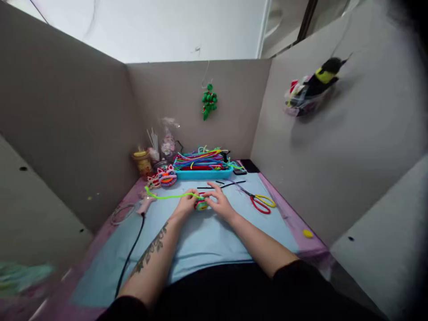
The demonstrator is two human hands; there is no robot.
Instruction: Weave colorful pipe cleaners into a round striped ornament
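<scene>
Black cloth [214, 290] on the person's body sits closest, at six o'clock. Beyond it, the left hand [187, 203] pinches a small multicoloured piece [201, 205], three o'clock from that hand and nine o'clock from the right hand [221, 203]; neither hand is clearly nearer. The right fingers are partly spread at it, their grip unclear. One lime-green fuzzy stem [167, 197] stretches lengthwise towards nine o'clock.

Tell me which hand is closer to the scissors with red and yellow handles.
Right. The right hand is left of the scissors, apart from them; the left hand is farther left, across the small multicolored piece.
</scene>
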